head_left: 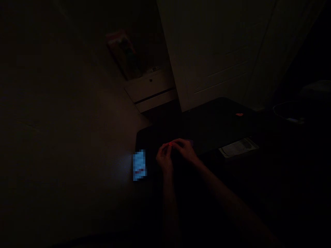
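Observation:
In the dark head view, my left hand (164, 157) and my right hand (185, 149) meet over the dark table (207, 120). Their fingertips pinch a small red glowing thing (170, 143) between them, too small and dim to name. Just past the knuckles of my right hand shows a purplish patch (191, 142), its kind unclear. To the left of my hands is a lit, pixelated blue screen (139, 165), apart from both.
A small orange-red piece (239, 114) lies at the table's far right. Below the table edge is a pale printed packet or paper (239, 148). Behind stand a white drawer unit (152, 88) with a red-edged package (124, 53) on it, and a pale door-like panel (214, 51). A wall (77, 137) borders the left.

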`<act>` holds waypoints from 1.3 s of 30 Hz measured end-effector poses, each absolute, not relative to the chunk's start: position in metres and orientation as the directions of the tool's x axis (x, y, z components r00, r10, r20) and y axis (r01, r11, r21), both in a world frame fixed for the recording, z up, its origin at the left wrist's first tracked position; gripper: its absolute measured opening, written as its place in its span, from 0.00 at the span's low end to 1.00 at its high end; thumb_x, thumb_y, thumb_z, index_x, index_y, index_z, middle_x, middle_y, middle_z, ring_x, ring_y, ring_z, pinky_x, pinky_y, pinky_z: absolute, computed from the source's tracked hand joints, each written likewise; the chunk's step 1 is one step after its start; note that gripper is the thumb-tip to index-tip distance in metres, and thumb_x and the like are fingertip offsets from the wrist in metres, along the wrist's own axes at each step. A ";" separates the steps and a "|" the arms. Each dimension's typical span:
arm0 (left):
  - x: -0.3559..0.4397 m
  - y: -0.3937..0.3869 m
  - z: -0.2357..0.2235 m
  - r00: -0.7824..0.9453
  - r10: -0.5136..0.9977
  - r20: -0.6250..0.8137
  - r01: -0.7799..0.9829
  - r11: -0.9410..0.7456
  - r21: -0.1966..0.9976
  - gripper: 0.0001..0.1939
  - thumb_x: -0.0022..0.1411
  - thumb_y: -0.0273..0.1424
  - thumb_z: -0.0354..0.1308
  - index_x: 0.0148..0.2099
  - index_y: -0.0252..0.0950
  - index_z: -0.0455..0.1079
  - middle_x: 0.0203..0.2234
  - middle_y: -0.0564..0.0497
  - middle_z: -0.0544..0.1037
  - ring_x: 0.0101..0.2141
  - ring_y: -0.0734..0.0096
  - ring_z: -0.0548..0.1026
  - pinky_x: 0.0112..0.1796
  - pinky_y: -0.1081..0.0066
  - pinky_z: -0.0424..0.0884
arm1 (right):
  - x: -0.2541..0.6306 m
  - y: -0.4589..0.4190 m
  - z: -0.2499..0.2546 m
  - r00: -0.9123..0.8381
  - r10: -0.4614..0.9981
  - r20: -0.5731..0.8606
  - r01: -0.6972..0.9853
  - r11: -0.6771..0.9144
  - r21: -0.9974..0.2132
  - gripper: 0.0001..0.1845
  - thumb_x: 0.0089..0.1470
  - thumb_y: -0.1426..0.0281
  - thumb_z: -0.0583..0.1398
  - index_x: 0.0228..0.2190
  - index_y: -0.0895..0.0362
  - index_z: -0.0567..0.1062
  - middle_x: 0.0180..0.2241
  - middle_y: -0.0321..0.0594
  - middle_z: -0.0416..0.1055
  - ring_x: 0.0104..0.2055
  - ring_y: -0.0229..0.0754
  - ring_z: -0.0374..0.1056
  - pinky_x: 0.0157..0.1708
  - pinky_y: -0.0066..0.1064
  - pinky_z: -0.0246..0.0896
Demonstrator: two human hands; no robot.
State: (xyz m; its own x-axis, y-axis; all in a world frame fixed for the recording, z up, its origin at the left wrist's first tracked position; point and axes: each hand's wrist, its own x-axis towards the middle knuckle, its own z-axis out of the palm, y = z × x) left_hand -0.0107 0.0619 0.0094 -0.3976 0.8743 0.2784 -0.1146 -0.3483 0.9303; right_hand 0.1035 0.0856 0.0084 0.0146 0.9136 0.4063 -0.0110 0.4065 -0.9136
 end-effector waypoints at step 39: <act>-0.011 0.064 0.009 -0.479 0.858 0.186 -0.126 -0.276 0.953 0.20 0.50 0.44 0.71 0.35 0.32 0.77 0.33 0.45 0.81 0.35 0.66 0.79 0.39 0.66 0.74 | 0.104 0.079 0.012 0.002 0.917 0.399 -0.008 0.399 -0.917 0.11 0.58 0.59 0.63 0.35 0.52 0.81 0.37 0.38 0.81 0.42 0.45 0.76 0.47 0.36 0.68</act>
